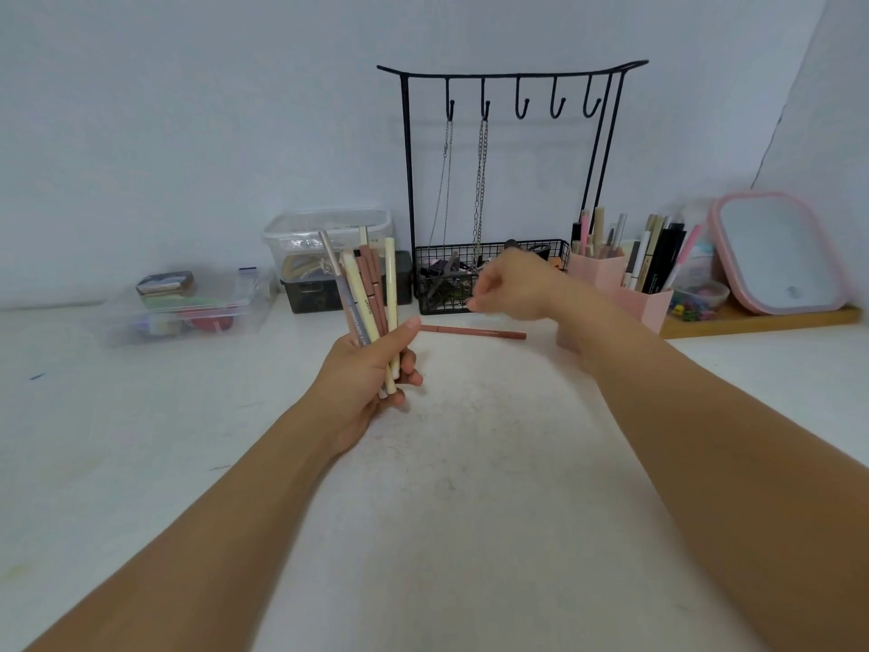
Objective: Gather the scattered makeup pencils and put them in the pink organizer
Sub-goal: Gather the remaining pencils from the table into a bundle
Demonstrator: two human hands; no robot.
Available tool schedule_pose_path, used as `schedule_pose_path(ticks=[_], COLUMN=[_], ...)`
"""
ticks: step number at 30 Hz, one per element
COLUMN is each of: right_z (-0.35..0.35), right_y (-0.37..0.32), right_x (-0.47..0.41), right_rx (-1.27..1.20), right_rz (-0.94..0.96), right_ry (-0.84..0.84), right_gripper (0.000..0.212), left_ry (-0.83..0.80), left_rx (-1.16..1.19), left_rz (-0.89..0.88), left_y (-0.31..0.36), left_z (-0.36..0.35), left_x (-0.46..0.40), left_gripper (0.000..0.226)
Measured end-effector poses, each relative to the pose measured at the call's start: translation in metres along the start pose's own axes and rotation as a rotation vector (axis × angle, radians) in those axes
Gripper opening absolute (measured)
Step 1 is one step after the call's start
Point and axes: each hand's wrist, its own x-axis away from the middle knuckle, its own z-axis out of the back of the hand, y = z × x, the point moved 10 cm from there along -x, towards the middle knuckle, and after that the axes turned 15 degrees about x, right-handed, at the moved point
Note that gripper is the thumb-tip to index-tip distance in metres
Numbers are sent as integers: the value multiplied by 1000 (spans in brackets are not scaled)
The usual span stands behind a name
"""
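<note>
Both forearms are reaching out over the white desk (470, 510). Left hand (371, 374) is clasping a bundle of makeup pencils (369, 294) upright, its grip closed around them. Right hand (510, 287) is hovering blurred above a brown pencil (472, 331) lying flat on the desk, fingers loosely curled, holding nothing. Pink organizer (620, 303) is standing just right of that hand, already holding pencils.
</note>
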Motion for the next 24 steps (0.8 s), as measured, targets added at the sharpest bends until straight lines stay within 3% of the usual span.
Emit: schedule_pose_path(ticks=[3,10,12,15,17,24], right_z=[-27,-45,-45,-36,-23,2], right_y=[13,9,5,-22,-46,-90], right_x=[-4,-7,-4,10,18,33], right_rx=[255,193,26,-534,-751,-837], right_rz=[-36,-10,13,87,187,345], right_ry=[-82,-121,-160,-246,-293,-307], right_gripper=[37,19,18,16,14,16], left_ry=[15,48,59,57,49,-38], left_rx=[-5,-34,-43,-31,-18,29], left_rz=[-7,-15,-12,0,3,-3], left_y=[0,-2,-2,-2,-2,3], left_z=[2,9,10,9,7,-2], left_x=[-1,-4,-4,-4,-4,-2], left_gripper=[18,26,27,27,26,29])
